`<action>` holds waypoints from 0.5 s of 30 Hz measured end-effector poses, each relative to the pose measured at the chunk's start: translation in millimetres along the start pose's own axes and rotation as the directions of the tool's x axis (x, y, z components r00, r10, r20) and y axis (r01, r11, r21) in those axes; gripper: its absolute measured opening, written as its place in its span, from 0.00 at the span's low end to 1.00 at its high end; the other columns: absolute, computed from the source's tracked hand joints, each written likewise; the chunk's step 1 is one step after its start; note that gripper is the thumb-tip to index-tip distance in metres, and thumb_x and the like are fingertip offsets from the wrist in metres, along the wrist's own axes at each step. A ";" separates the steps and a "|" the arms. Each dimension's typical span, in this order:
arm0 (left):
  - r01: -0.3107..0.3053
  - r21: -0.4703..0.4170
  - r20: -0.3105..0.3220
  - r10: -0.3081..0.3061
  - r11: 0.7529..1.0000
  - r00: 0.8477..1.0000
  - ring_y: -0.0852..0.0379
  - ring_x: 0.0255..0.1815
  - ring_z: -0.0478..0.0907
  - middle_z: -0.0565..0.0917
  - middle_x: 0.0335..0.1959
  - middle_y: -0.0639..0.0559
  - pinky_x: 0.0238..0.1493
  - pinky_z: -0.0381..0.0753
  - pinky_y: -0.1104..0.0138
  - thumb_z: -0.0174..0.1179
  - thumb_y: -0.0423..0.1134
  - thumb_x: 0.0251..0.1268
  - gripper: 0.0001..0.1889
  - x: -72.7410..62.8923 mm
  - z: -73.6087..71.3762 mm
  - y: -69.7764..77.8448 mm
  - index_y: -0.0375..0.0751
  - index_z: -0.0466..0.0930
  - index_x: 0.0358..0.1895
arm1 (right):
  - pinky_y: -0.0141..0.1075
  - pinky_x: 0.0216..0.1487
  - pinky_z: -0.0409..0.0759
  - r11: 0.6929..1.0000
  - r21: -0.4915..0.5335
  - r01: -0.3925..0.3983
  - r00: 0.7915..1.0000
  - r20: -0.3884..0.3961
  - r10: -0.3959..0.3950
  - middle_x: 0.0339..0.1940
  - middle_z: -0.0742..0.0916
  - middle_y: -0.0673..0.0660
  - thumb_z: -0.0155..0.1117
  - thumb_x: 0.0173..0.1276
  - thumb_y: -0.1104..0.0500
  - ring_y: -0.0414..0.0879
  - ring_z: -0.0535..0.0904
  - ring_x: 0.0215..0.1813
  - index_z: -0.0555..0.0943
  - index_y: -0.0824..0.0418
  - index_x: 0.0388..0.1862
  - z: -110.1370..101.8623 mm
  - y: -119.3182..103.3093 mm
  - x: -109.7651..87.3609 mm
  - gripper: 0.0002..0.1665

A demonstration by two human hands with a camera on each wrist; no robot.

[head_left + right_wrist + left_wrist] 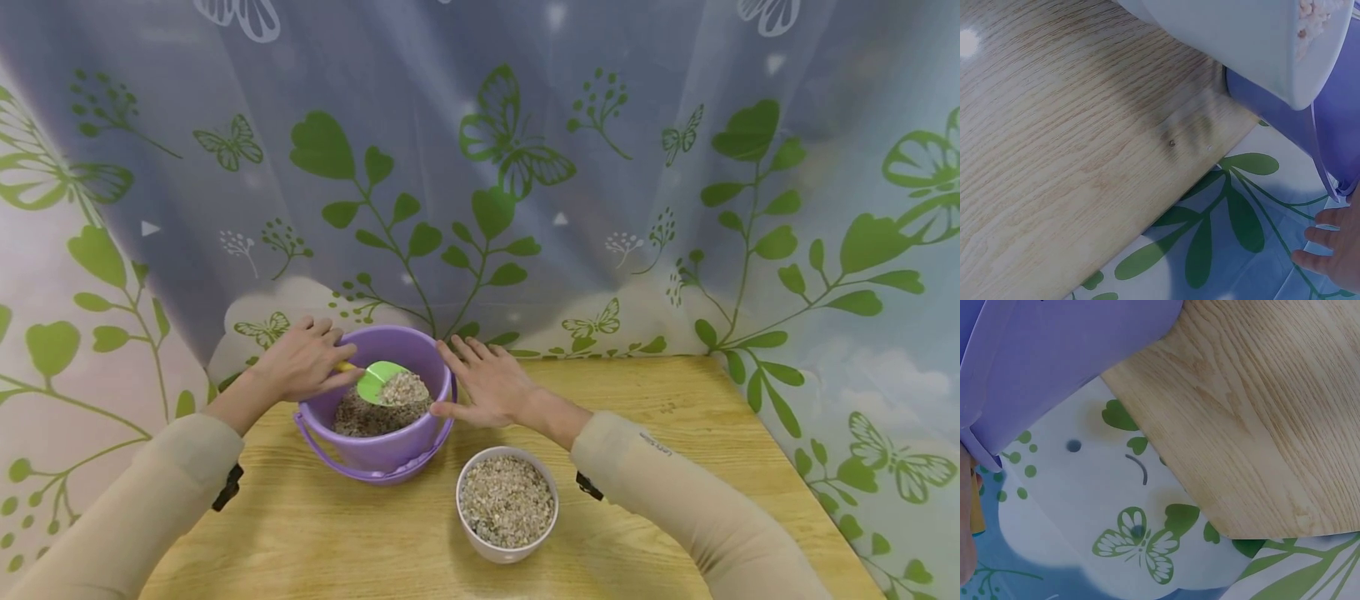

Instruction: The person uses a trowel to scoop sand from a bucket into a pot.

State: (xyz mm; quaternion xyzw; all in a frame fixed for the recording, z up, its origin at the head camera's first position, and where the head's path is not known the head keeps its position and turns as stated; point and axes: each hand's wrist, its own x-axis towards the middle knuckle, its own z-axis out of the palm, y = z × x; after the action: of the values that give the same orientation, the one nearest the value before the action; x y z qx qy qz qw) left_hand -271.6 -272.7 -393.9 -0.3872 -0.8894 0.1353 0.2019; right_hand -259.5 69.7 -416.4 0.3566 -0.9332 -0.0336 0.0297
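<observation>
My left hand point(306, 360) holds the yellow handle of a small green toy shovel point(372, 385) over the purple bucket point(360, 454). Coarse sand-like grains point(405, 389) lie heaped on the shovel's blade, and more grains point(367, 419) fill the bucket's lower part. Against the bucket's right rim rests my right hand point(491, 385), its fingers spread and straight. A white bowl point(501, 552) full of similar grains stands in front of the bucket, to its right. In the left wrist view the bucket point(1079, 356) shows at upper left, with only a strip of the left hand point(966, 531) visible.
Everything stands on a wood-grain table point(637, 467). Behind it and at both sides hangs a curtain point(600, 225) printed with leaves and butterflies. The bucket's purple handle point(375, 477) hangs down at its front.
</observation>
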 end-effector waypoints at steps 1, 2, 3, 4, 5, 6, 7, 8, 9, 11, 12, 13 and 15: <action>0.000 0.001 0.000 0.000 1.000 1.000 0.49 0.33 0.73 0.76 0.28 0.50 0.39 0.73 0.56 0.58 0.60 0.73 0.19 0.0 -0.1 -0.1 0.48 0.76 0.36 | 0.61 0.80 0.66 1.000 -0.002 0.000 1.000 -0.001 0.000 0.88 0.60 0.64 -0.02 0.50 0.07 0.63 0.60 0.87 0.39 0.53 0.89 -0.2 -0.1 0.1 0.78; 0.001 0.002 0.002 -0.001 1.000 1.000 0.50 0.32 0.73 0.76 0.28 0.50 0.39 0.72 0.56 0.58 0.61 0.73 0.19 0.0 -0.2 -0.2 0.48 0.75 0.36 | 0.61 0.80 0.66 1.000 -0.003 -0.001 1.000 -0.003 0.001 0.88 0.59 0.64 -0.02 0.50 0.07 0.63 0.60 0.87 0.39 0.53 0.89 -0.2 -0.1 0.3 0.78; 0.001 0.002 0.004 -0.001 1.000 1.000 0.50 0.32 0.73 0.76 0.28 0.50 0.39 0.72 0.57 0.58 0.61 0.73 0.19 0.0 -0.4 -0.3 0.48 0.75 0.36 | 0.61 0.81 0.66 1.000 -0.005 -0.001 1.000 -0.004 0.001 0.88 0.59 0.64 -0.02 0.49 0.07 0.62 0.59 0.87 0.39 0.53 0.89 -0.1 -0.1 0.4 0.78; 0.002 0.004 0.006 -0.002 1.000 1.000 0.50 0.32 0.72 0.76 0.28 0.50 0.38 0.72 0.57 0.58 0.61 0.73 0.19 0.0 -0.7 -0.2 0.49 0.75 0.36 | 0.61 0.81 0.66 1.000 -0.005 -0.001 1.000 -0.006 0.001 0.88 0.59 0.64 -0.02 0.49 0.07 0.62 0.59 0.87 0.39 0.53 0.89 0.0 0.0 0.5 0.78; 0.002 0.007 0.009 -0.002 1.000 1.000 0.50 0.32 0.72 0.76 0.28 0.50 0.38 0.72 0.57 0.58 0.61 0.73 0.19 -0.2 -1.0 -0.2 0.49 0.75 0.36 | 0.60 0.81 0.65 1.000 -0.006 0.001 1.000 -0.006 -0.001 0.88 0.59 0.64 -0.02 0.50 0.07 0.62 0.59 0.87 0.38 0.53 0.89 0.3 0.1 0.6 0.78; 0.002 0.009 0.010 -0.002 1.000 1.000 0.50 0.32 0.72 0.76 0.28 0.50 0.38 0.71 0.57 0.58 0.61 0.73 0.19 -0.4 -1.4 -0.2 0.49 0.75 0.36 | 0.60 0.81 0.65 1.000 -0.005 0.003 1.000 -0.007 -0.003 0.88 0.59 0.64 -0.02 0.50 0.07 0.62 0.59 0.87 0.38 0.52 0.89 0.7 0.4 0.7 0.77; 0.002 0.010 0.012 -0.002 1.000 1.000 0.50 0.32 0.72 0.76 0.28 0.50 0.38 0.71 0.58 0.58 0.61 0.73 0.19 -0.6 -1.8 -0.1 0.49 0.75 0.36 | 0.60 0.81 0.65 1.000 -0.005 0.007 1.000 -0.008 -0.007 0.88 0.59 0.64 -0.02 0.50 0.08 0.62 0.59 0.87 0.38 0.52 0.89 1.1 0.7 0.6 0.77; 0.001 0.010 0.012 -0.001 1.000 1.000 0.50 0.32 0.72 0.76 0.28 0.50 0.37 0.71 0.58 0.58 0.61 0.73 0.19 -0.8 -2.2 -0.1 0.49 0.75 0.36 | 0.60 0.81 0.65 1.000 -0.004 0.010 1.000 -0.010 -0.010 0.88 0.59 0.64 -0.02 0.50 0.08 0.62 0.59 0.87 0.37 0.52 0.89 1.3 1.2 0.2 0.77; 0.000 0.008 0.011 0.000 1.000 1.000 0.50 0.32 0.72 0.75 0.28 0.51 0.37 0.71 0.58 0.58 0.61 0.73 0.19 -0.8 -2.7 0.0 0.49 0.75 0.36 | 0.60 0.81 0.65 1.000 -0.004 0.012 1.000 -0.009 -0.012 0.89 0.59 0.64 -0.02 0.51 0.08 0.62 0.59 0.87 0.37 0.52 0.89 1.7 1.7 -0.3 0.76; 0.000 0.003 0.011 0.000 1.000 1.000 0.51 0.31 0.71 0.75 0.27 0.51 0.37 0.71 0.58 0.58 0.60 0.73 0.19 -0.5 -4.0 0.2 0.49 0.74 0.35 | 0.59 0.82 0.65 1.000 -0.009 0.017 1.000 -0.010 -0.017 0.89 0.57 0.63 -0.01 0.52 0.08 0.62 0.59 0.87 0.37 0.52 0.89 1.8 3.0 -2.1 0.75; 0.001 0.000 0.010 -0.001 1.000 1.000 0.51 0.31 0.71 0.74 0.27 0.51 0.37 0.71 0.58 0.58 0.60 0.73 0.19 -0.2 -4.9 0.3 0.49 0.74 0.35 | 0.58 0.82 0.64 1.000 -0.010 0.020 1.000 -0.011 -0.020 0.89 0.57 0.63 0.01 0.55 0.09 0.61 0.59 0.87 0.37 0.52 0.89 1.5 3.7 -3.4 0.74; 0.001 -0.004 0.009 -0.001 1.000 1.000 0.51 0.31 0.71 0.74 0.26 0.51 0.37 0.71 0.58 0.58 0.60 0.73 0.19 0.1 -5.9 0.6 0.49 0.74 0.34 | 0.58 0.82 0.64 1.000 -0.012 0.024 1.000 -0.014 -0.025 0.89 0.57 0.63 0.04 0.58 0.09 0.61 0.59 0.87 0.38 0.53 0.89 0.9 4.3 -5.2 0.72; 0.001 -0.008 0.008 -0.001 1.000 1.000 0.51 0.31 0.71 0.74 0.27 0.51 0.37 0.72 0.58 0.58 0.60 0.74 0.19 1.1 -8.3 1.2 0.49 0.74 0.35 | 0.57 0.83 0.63 0.999 -0.015 0.031 0.999 -0.013 -0.031 0.89 0.56 0.63 0.15 0.65 0.11 0.61 0.58 0.87 0.39 0.53 0.89 -0.1 5.3 -9.0 0.67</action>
State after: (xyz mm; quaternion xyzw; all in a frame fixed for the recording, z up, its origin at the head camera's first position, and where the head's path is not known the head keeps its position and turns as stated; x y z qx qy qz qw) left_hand -267.7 -270.4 -386.8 -0.3872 -0.8908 0.1331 0.1969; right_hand -256.4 79.7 -416.2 0.3709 -0.9271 -0.0388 0.0378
